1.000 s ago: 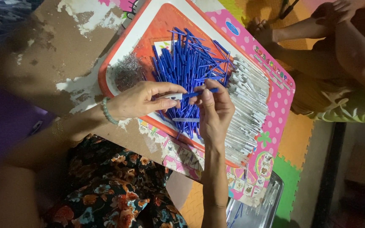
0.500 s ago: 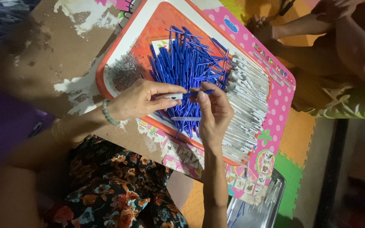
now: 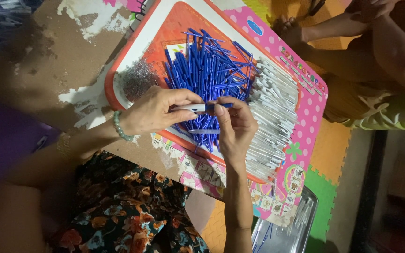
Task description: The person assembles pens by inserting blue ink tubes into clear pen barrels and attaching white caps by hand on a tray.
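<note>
Your left hand (image 3: pixel 153 112) pinching a white pen barrel (image 3: pixel 188 107), your right hand (image 3: pixel 235 126) gripping its blue refill (image 3: pixel 221 105), above the blue pile (image 3: pixel 212 75) on the tray (image 3: pixel 123 61)

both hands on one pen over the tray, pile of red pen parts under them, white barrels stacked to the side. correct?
Not quite. The pile of pen parts is blue, not red, as the head view shows. The rest stands: left hand and right hand hold one pen over the tray, white barrels alongside.
</note>
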